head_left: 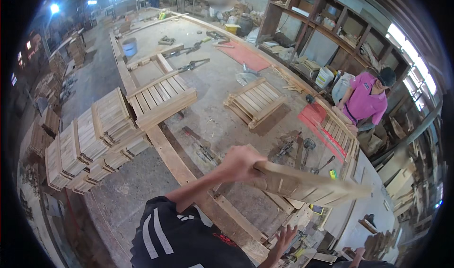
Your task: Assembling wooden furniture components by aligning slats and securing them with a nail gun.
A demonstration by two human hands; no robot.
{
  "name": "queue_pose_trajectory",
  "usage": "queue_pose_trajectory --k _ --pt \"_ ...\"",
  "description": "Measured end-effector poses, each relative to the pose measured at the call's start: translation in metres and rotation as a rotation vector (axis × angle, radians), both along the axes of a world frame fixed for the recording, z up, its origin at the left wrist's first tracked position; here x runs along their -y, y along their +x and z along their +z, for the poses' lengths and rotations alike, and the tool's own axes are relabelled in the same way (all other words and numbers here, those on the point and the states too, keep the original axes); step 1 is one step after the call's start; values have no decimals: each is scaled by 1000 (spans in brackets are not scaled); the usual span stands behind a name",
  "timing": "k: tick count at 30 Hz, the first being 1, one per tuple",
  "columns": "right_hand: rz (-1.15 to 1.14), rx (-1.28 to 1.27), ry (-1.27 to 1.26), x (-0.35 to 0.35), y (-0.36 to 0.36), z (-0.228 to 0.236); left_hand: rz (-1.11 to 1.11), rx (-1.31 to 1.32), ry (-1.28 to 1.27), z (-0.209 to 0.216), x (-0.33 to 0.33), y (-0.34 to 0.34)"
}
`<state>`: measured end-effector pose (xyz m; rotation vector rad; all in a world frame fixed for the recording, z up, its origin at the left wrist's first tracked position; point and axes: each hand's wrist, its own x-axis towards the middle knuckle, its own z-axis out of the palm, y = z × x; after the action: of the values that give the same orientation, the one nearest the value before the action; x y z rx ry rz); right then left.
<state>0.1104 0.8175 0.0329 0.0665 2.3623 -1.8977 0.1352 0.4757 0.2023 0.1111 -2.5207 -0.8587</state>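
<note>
Workbench (222, 93) | slatted panels (255, 102) ahead | left hand (239, 164) grips slatted panel (307, 185)

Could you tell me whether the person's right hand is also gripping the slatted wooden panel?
No, only the left hand grips the slatted wooden panel; the right hand is open below it.

— Where is there room on the counter (213, 86)?
— A bare strip runs between the two slatted panels, the near-left one (158, 98) and the middle one (255, 102).
— And what blocks?
— Clamps (203, 150) and hammers (307, 147) lie near the raised panel (307, 185); stacked panels (90, 142) crowd the left edge.
</note>
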Motion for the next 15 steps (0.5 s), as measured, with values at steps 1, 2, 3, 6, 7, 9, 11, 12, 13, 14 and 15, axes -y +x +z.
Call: queue_pose_trajectory --k 1,2,3,6,7,9,11,12,13,14,15 --pt "9 -6 19 22 -6 9 71 35 45 0 19 11" --pt "117 -69 -102 44 -13 14 80 30 66 -8 40 21" --pt "232 -129 -222 66 -19 16 83 16 161 -20 64 31" --pt "468 -118 -448 126 -43 17 100 7 476 -55 129 66" --pt "499 -128 -472 144 -44 21 68 26 660 -64 153 73" --pt "466 -96 -371 190 -63 12 114 98 875 -74 213 108" --pt "229 -13 -403 277 -33 45 129 176 1083 -99 269 136" --pt "243 -13 -390 314 -36 44 184 77 1024 -129 298 144" --pt "265 9 -419 344 -48 37 231 -21 965 -147 323 151" --pt "283 44 -435 362 -52 35 235 -17 996 -148 342 162" --pt "266 54 -347 393 -51 41 329 194 1073 -143 367 170"
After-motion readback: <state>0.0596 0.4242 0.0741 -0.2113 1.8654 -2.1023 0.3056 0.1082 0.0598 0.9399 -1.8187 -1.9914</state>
